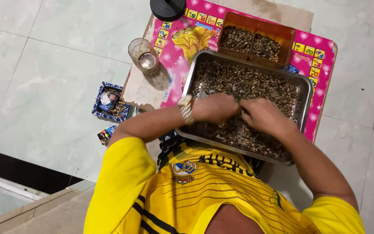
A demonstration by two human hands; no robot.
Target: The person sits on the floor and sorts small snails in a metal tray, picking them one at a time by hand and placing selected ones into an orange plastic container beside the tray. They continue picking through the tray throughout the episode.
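Head view, looking straight down over a yellow striped shirt (pixel 204 190). Both hands met over the middle of a rectangular metal tray (pixel 307 93) that sat on a small worktop (pixel 139 89) covered with a pink printed mat (pixel 174 60). The tray was filled with small dark brown-grey pieces (pixel 247 80), too small to tell what kind.

Left hand (pixel 215 107): knuckles up, resting on the pieces near the tray's centre, a light metal watch (pixel 186 108) at the wrist. Fingers curled downward and inward toward the other hand; whether they pinched anything could not be told.

Right hand (pixel 262 115): just beside the left, touching or nearly touching it at the fingertips, also palm down on the pieces. Fingers bent and drawn together; what they held, if anything, was hidden under the hand.

Beyond the tray, touching its far edge, stood an orange-brown two-compartment tray (pixel 288 37), both halves holding the same dark pieces. A clear glass (pixel 143 55) with a little liquid stood on the worktop's bare left part. A round black lid-like object (pixel 167 8) lay at the far edge.

On the tiled floor (pixel 44 78), left of the worktop, sat a small blue-rimmed square dish (pixel 97 108) with mixed small items.
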